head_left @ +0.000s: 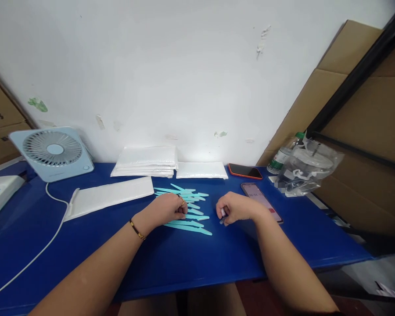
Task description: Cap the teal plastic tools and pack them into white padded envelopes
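Note:
Several thin turquoise plastic sticks (191, 224) lie scattered in the middle of the blue table (191, 263). My left hand (167, 208), with a ring and a thin bracelet, rests curled on the left part of that pile, fingers touching the sticks. Just right of the pile my right hand (234, 207) is closed in a pinch on a small pale object (223, 213) that I cannot make out. A long white padded envelope (110, 196) lies left of the sticks.
A stack of white padded envelopes (147, 161) and one more (201, 170) sit by the wall. A pale blue fan (52, 152) with a white cable stands at left. Two phones (245, 171) (261, 201), a bottle (283, 157) and a clear bag (307, 169) are at right. Cardboard leans at right.

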Demonstrator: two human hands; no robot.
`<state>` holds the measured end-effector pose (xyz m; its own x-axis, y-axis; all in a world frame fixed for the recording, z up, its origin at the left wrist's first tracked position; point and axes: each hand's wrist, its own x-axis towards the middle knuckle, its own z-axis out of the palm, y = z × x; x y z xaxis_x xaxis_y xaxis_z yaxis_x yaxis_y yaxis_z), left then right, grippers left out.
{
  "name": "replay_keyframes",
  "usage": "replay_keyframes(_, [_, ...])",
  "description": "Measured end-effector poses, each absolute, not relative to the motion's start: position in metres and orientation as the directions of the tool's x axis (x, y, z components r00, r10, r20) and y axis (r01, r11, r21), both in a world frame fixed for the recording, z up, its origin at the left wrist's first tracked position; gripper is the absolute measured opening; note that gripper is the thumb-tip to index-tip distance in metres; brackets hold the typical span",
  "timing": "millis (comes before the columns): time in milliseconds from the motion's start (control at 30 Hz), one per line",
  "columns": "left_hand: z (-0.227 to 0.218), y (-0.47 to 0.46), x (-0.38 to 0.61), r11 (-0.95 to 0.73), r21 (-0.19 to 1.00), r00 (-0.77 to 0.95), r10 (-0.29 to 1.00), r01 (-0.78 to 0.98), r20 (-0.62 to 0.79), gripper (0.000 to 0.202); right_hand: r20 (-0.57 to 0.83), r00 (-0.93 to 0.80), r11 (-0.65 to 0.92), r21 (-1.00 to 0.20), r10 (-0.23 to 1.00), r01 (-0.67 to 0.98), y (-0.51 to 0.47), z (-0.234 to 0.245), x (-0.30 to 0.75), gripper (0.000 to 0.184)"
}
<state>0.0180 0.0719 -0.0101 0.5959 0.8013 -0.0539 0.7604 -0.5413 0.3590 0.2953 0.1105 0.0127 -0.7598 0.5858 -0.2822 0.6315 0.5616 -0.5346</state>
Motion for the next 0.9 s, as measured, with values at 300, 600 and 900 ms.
replay_keyframes(300, [-0.007, 0.072, 0.018, -0.523, 0.321, 0.564, 0.825, 0.790, -0.044, 0.010, -0.159, -0.741, 0.543, -0.584, 0.652, 0.603, 0.110, -0.002, 0.272, 0.027])
replay_keyframes(600, [-0.011, 0.073, 0.017, -0.545, 0.336, 0.588, 0.808, 0.768, -0.036, 0.010, -0.143, -0.758, 0.569, -0.576, 0.637, 0.587, 0.115, -0.004, 0.279, 0.021])
replay_keyframes(900, [-0.019, 0.077, 0.023, -0.572, 0.308, 0.600, 0.800, 0.760, 0.005, 0.014, 0.028, -0.761, 0.630, -0.581, 0.648, 0.515, 0.108, -0.014, 0.251, 0.016])
